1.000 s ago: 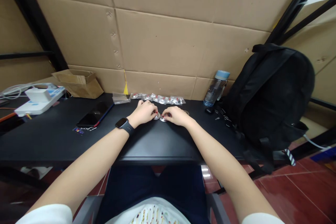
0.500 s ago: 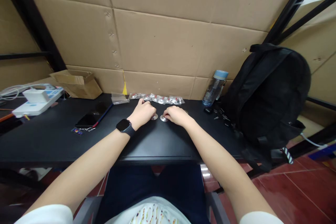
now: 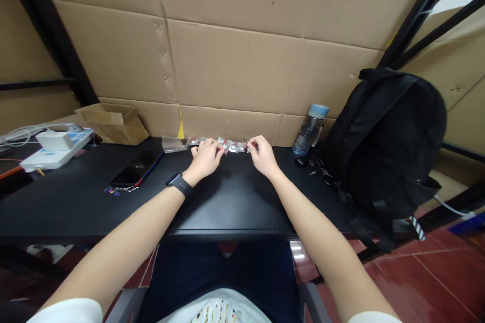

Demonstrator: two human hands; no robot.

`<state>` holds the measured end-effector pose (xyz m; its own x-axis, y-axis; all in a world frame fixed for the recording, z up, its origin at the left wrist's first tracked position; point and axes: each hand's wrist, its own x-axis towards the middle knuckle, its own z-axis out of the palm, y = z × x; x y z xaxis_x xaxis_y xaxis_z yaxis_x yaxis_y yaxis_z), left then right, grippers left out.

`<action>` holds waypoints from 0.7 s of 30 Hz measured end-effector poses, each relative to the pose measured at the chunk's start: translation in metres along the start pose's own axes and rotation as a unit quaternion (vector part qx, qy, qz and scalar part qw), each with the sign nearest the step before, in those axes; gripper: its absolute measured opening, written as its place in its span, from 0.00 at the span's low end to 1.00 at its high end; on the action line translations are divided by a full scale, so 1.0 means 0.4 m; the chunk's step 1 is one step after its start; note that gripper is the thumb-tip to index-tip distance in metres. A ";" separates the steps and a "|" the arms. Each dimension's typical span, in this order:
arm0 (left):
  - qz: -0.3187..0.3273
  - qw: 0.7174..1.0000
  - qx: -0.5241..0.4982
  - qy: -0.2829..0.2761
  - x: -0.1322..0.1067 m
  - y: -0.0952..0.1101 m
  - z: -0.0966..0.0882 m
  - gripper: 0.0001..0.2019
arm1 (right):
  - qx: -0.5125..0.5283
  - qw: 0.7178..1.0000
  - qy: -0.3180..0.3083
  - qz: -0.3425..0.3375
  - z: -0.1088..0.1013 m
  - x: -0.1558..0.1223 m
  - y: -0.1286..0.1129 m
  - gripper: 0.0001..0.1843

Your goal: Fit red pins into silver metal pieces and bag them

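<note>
Along the back of the black table lies a row of small clear packets point(image 3: 235, 147) with shiny round pieces and red bits inside. My left hand point(image 3: 206, 159), with a black watch on its wrist, is over the left part of the row. Its thumb and forefinger pinch the edge of a packet point(image 3: 226, 151), mostly hidden by the fingers. At the right end of the row, my right hand point(image 3: 262, 155) pinches another clear packet point(image 3: 245, 146) between thumb and fingertips. The exact grip of both hands is too small to make out fully.
To the left are a flat clear bag point(image 3: 173, 145), a phone point(image 3: 132, 169) with a pen beside it, an open cardboard box point(image 3: 117, 123) and a white power strip point(image 3: 56, 151). A water bottle point(image 3: 308, 131), keys point(image 3: 320, 167) and a black backpack point(image 3: 386, 146) stand right.
Both hands have moved away from me, from two shiny discs on the table up to the row of packets. The discs no longer show where they lay. My right hand has also shifted slightly right.
</note>
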<state>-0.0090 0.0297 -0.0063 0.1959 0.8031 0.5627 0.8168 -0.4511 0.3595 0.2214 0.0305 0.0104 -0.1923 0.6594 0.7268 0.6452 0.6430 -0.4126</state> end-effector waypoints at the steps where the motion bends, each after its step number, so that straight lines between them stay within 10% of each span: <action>1: -0.026 0.999 -0.022 0.005 0.007 -0.007 -0.001 0.10 | 0.018 1.000 0.022 0.007 -0.001 0.003 0.001 0.08; 9: -0.025 0.992 -0.119 0.021 0.006 0.014 0.021 0.09 | 0.167 0.985 -0.021 0.040 0.060 -0.024 -0.030 0.12; 21: -0.015 0.997 -0.068 -0.027 -0.007 0.049 0.016 0.09 | 0.486 0.826 -0.142 0.248 0.072 -0.036 -0.040 0.21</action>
<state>0.0097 0.0212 -0.0054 0.2042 0.8355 0.5102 0.7429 -0.4716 0.4751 0.1926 0.0220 -0.0094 -0.3382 0.9113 0.2349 -0.1751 0.1844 -0.9671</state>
